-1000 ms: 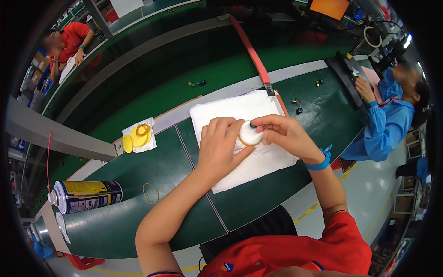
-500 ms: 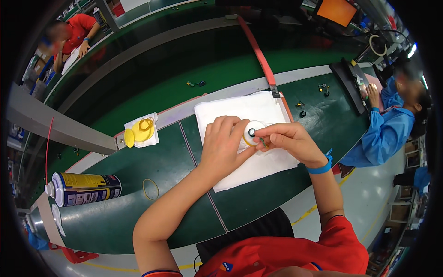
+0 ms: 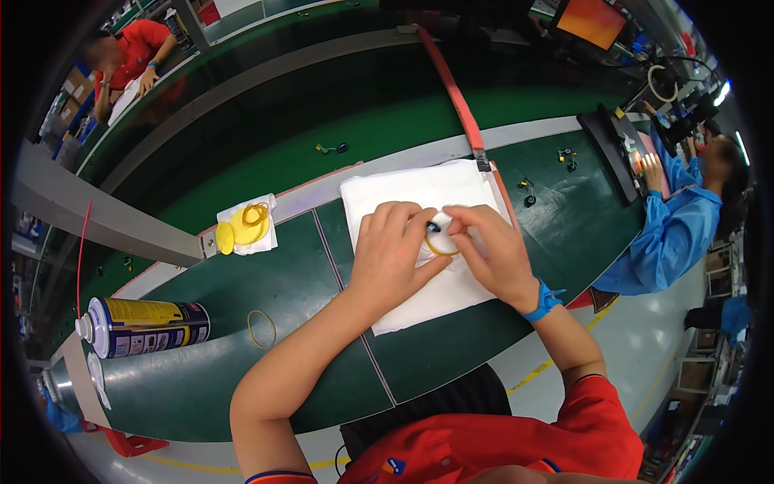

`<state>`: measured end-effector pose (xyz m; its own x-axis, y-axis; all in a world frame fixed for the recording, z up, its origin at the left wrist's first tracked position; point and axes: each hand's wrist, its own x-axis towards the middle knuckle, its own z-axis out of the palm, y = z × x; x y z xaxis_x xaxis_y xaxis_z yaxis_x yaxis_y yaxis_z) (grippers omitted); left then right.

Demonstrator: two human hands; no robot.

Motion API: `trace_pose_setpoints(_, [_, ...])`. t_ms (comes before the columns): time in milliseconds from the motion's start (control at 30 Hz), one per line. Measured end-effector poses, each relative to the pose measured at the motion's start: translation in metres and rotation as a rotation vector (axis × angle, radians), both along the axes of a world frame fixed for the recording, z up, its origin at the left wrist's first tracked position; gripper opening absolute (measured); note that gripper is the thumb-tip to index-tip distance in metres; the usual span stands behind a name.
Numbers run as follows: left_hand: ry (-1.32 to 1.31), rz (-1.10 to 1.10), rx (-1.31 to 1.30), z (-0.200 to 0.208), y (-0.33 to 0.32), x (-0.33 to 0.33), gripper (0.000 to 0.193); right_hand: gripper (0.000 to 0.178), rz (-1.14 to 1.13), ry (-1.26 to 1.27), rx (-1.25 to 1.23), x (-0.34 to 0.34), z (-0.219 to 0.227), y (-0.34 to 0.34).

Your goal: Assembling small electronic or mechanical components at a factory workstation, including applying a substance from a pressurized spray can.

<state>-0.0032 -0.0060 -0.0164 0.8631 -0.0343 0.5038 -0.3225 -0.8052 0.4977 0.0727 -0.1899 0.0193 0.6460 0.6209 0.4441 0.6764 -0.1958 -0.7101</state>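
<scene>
Both hands on white cloth (image 3: 419,194) near table's (image 3: 242,379) far edge. Left hand (image 3: 391,258) and right hand (image 3: 492,254) fingers pinched together on small yellow ring (image 3: 439,246) atop cloth.

Yellow ring (image 3: 439,244) on white cloth (image 3: 419,189)

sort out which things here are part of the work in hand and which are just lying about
In hand: left hand, right hand, small round white part with yellow ring, white cloth.

Lying about: blue and yellow spray can, loose yellow ring, yellow plastic pieces.
</scene>
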Motion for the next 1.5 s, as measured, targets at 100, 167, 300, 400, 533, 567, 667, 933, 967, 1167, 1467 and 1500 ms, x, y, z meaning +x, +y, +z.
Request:
trace_pose_setpoints(100, [-0.020, 0.000, -0.014, 0.001, 0.000, 0.000, 0.060, 0.039, 0.087, -0.310, -0.089, 0.003, 0.000, 0.002])
trace_pose_setpoints(167, [-0.004, 0.000, -0.011, 0.001, 0.000, -0.001, 0.059, 0.035, 0.067, -0.363, -0.096, 0.005, 0.003, 0.003])
trace_pose_setpoints(300, [0.021, 0.000, -0.007, 0.002, -0.001, -0.001, 0.059, 0.029, 0.091, -0.433, -0.127, 0.017, 0.002, -0.003])
trace_pose_setpoints(400, [0.011, 0.002, -0.006, 0.003, -0.001, -0.001, 0.059, 0.023, 0.083, -0.411, -0.132, 0.021, 0.002, -0.005])
trace_pose_setpoints(533, [0.017, 0.004, -0.004, 0.002, 0.000, -0.001, 0.059, 0.021, 0.125, -0.437, -0.134, 0.021, 0.006, -0.003])
trace_pose_setpoints(567, [0.021, 0.005, -0.001, 0.002, 0.000, -0.001, 0.059, 0.021, 0.137, -0.460, -0.135, 0.021, 0.006, -0.001])
trace_pose_setpoints(667, [0.016, 0.002, -0.008, 0.001, 0.000, 0.000, 0.059, 0.024, 0.106, -0.379, -0.133, 0.026, 0.000, 0.000])
trace_pose_setpoints(933, [0.014, 0.001, -0.020, 0.001, 0.000, -0.001, 0.057, 0.031, 0.156, -0.503, -0.103, 0.015, -0.003, 0.004])
trace_pose_setpoints(967, [0.022, 0.004, -0.024, 0.002, 0.000, -0.002, 0.057, 0.030, 0.154, -0.531, -0.116, 0.018, 0.000, 0.005])
trace_pose_setpoints(1167, [0.005, -0.003, -0.025, 0.000, -0.001, 0.002, 0.058, 0.029, 0.137, -0.493, -0.102, 0.022, 0.001, 0.013])
trace_pose_setpoints(1467, [0.007, 0.000, -0.047, -0.001, 0.000, 0.002, 0.057, 0.029, 0.151, -0.419, -0.113, 0.021, 0.000, 0.017])
trace_pose_setpoints(1500, [0.007, -0.001, -0.049, -0.001, 0.000, 0.001, 0.057, 0.029, 0.154, -0.468, -0.142, 0.016, 0.003, 0.016])
